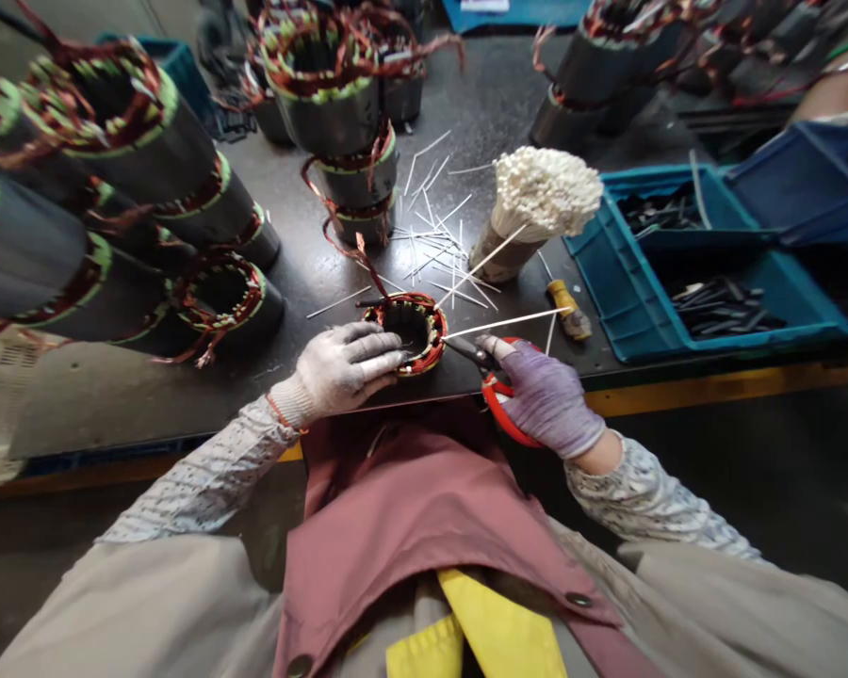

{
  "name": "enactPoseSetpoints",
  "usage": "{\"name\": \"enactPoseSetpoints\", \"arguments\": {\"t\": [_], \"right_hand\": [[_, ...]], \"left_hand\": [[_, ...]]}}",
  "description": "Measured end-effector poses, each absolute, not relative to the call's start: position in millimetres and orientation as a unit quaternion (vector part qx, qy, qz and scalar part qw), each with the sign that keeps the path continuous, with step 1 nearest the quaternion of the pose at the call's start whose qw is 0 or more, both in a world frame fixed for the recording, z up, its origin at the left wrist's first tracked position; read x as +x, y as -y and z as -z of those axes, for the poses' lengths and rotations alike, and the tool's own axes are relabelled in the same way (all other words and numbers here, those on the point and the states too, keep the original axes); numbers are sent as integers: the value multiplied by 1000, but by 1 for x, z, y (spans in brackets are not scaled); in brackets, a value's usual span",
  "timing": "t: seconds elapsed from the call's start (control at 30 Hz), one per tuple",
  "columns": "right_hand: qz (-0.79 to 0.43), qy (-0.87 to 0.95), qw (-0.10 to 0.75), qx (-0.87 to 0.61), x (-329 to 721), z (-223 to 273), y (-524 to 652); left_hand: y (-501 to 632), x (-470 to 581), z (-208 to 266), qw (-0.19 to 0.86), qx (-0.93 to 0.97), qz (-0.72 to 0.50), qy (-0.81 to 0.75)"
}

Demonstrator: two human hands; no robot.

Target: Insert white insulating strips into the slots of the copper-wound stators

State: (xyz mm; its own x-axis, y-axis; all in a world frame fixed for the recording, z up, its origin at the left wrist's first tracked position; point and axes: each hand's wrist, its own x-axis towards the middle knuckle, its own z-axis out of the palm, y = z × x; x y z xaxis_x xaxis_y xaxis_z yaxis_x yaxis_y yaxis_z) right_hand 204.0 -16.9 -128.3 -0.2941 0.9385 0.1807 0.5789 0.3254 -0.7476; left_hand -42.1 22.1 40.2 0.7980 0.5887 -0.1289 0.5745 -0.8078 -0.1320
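A small motor stator [439, 350] with copper windings stands at the table's front edge. My left hand [346, 365], in a whitish glove, grips its left side, fingers over the rim. In my right hand [547, 391], wearing a purple glove, is a pair of red-handled scissors [493, 397]. Their dark blades point left, with the tips at the stator's right rim, beside the base of a thin white stick [505, 323]. A second white stick [481, 265] slants up from the same rim. How far the blades are parted is hard to make out.
Stacked stators [204, 188] crowd the left, with another stack [332, 122] behind. Loose white sticks [431, 245] lie near a thick upright bundle of sticks [541, 202]. A yellow-handled tool [569, 309] lies beside blue bins [608, 306] of dark pieces. Another person's arm [838, 89] shows far right.
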Motion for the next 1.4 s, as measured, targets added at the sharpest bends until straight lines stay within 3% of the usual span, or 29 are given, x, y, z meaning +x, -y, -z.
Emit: {"name": "enactPoseSetpoints", "arguments": {"t": [0.2, 0.37, 0.6, 0.73, 1.2, 1.33, 1.4], "right_hand": [[-367, 739, 338, -453, 198, 142, 16], [-405, 694, 335, -492, 201, 155, 7], [-396, 724, 316, -469, 197, 146, -22], [-393, 732, 303, -467, 195, 142, -26], [-365, 749, 234, -501, 197, 138, -28], [-426, 673, 348, -494, 204, 157, -11], [-440, 626, 412, -494, 206, 165, -1]], "left_hand": [[-25, -40, -57, 8, -935, -144, 324], [-2, 20, -86, 84, -894, -215, 385], [-5, 58, 11, 210, -817, -284, 456], [-11, 45, 19, 233, -845, -272, 397], [-19, 40, -4, 94, -843, -357, 392], [-23, 44, -17, 3, -799, -387, 459], [-30, 39, -29, -78, -783, -347, 510]]}}
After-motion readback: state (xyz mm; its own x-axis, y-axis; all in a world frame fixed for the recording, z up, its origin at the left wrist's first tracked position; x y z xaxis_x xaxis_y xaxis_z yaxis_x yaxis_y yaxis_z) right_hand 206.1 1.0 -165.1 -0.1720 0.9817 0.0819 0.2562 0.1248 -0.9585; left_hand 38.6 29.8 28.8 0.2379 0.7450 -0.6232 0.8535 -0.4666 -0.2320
